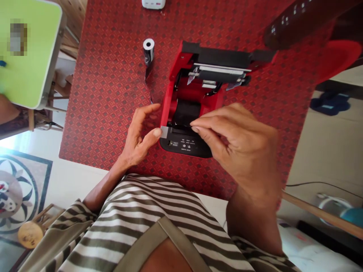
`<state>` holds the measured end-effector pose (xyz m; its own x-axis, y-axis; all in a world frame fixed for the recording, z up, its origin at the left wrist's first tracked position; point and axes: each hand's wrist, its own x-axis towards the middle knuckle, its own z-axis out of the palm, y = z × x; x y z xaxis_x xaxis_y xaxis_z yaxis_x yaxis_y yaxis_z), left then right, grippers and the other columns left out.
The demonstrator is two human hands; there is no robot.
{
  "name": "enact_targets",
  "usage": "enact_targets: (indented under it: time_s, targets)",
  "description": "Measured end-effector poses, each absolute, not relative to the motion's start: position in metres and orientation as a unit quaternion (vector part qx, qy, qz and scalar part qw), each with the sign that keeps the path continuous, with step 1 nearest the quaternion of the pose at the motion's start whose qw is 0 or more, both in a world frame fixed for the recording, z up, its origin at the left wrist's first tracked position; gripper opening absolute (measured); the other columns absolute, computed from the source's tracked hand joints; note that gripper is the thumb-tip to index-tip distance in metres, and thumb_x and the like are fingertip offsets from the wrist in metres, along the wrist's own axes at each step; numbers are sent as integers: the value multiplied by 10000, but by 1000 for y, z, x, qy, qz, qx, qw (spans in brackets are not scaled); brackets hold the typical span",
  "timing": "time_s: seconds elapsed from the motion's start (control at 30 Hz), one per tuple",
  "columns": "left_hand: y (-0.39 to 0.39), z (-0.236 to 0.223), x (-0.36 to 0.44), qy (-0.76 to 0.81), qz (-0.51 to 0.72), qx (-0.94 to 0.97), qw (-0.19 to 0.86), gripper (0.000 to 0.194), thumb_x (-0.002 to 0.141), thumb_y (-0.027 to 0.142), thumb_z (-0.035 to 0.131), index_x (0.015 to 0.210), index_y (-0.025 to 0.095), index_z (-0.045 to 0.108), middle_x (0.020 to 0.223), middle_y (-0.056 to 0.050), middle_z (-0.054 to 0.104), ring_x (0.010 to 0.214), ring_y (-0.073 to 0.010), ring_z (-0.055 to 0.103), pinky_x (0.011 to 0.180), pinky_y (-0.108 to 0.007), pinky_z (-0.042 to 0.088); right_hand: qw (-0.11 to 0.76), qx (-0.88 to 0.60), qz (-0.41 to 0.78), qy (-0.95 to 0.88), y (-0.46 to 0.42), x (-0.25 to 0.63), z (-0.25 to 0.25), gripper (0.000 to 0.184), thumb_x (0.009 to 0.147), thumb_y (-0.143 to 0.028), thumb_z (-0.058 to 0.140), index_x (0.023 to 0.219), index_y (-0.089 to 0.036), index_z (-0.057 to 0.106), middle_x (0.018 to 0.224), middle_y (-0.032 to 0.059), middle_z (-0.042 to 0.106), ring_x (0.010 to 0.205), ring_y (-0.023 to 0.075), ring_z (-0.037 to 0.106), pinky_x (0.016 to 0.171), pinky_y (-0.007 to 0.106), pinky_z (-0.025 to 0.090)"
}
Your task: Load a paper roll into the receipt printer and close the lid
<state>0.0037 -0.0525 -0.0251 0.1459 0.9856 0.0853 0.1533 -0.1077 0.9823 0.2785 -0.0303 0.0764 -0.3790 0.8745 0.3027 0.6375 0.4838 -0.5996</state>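
A red and black label printer (195, 145) lies on the table with its lid (224, 58) raised and its inner bay showing. In the bay is a flat black piece (187, 112). My right hand (238, 139) reaches over the printer's right side, thumb and forefinger pinched together at the front edge of that black piece; what they pinch is too small to make out. Beside the printer's left front corner is my left hand (138, 138), fingers apart and curved, its thumb tip at the grey patch (165, 132) on the corner.
A small paper roll (149, 53) stands behind and left on the red patterned tablecloth (110, 94), a dark strip trailing from it towards the printer. A white device (153, 3) sits at the far edge. A dark brown cylindrical object (295, 24) is at back right. A green table (31, 49) stands left.
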Motion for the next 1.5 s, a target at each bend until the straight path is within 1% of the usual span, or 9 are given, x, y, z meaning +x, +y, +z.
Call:
enact_targets:
  time_s: [0.17,0.37,0.53,0.7,0.9,1.03,1.13,1.3,1.5]
  targets:
    - [-22,-1,6,491,492,608,383,701,1133,941,799,1694,523,750,1645,-84,776,1559,-484,694,1249,-728,614,307,-498,158,-795,-54,273,68,343,1211,-146,783,1282,-439,947,1213,45,948,1109,343,866,1055,615,729]
    - [52,8,10,383,504,713,303,502,1298,822,645,1686,534,783,1721,18,811,1568,-360,731,1378,-641,615,300,-492,76,-814,-73,273,60,460,1180,-94,797,1414,-477,894,1323,40,964,1174,351,902,1013,625,771]
    - [88,2,13,294,542,719,321,441,1343,757,638,1417,402,888,1179,31,875,1028,-222,781,967,-492,678,325,-487,20,-810,-83,266,50,480,1158,-70,806,1466,-426,900,1210,48,984,1081,333,924,893,556,761]
    - [55,25,20,365,523,698,325,491,1291,795,697,1146,347,835,1018,-37,750,892,-261,664,827,-530,585,341,-514,14,-787,-93,258,39,402,1182,-109,808,1424,-409,921,1163,56,983,1033,334,921,780,540,715]
    - [5,17,23,455,441,680,370,640,1195,987,667,1410,399,803,1526,-106,777,1640,-460,684,1183,-814,630,355,-526,35,-772,-95,257,38,361,1183,-143,823,1393,-409,948,1200,62,986,1090,351,917,839,557,711]
    - [-2,-15,22,446,498,660,343,578,1204,822,794,1636,443,737,1687,-60,741,1564,-418,711,1181,-700,687,344,-502,-1,-794,-88,254,42,381,1176,-61,813,1393,-359,911,1188,54,987,1069,312,919,811,502,695]
    - [0,-34,17,428,503,637,398,792,1095,890,880,1786,598,625,1807,-20,713,1520,-432,771,1109,-665,753,363,-489,-39,-792,-83,253,44,314,1180,-51,833,1382,-288,872,1139,42,978,1037,270,919,843,442,710]
    - [-3,-25,8,427,454,627,467,742,1125,875,860,1794,631,651,1881,-6,710,1714,-465,728,1305,-756,731,395,-519,-32,-758,-78,262,48,241,1268,-277,811,1503,-251,856,1279,81,1005,1188,318,971,1071,468,754]
    - [-13,2,14,453,436,586,510,672,1135,884,850,1738,624,707,1900,39,723,1860,-469,629,1407,-765,672,346,-541,-19,-766,-80,271,51,305,1255,-271,792,1557,-275,829,1286,103,1010,1202,359,981,1066,502,706]
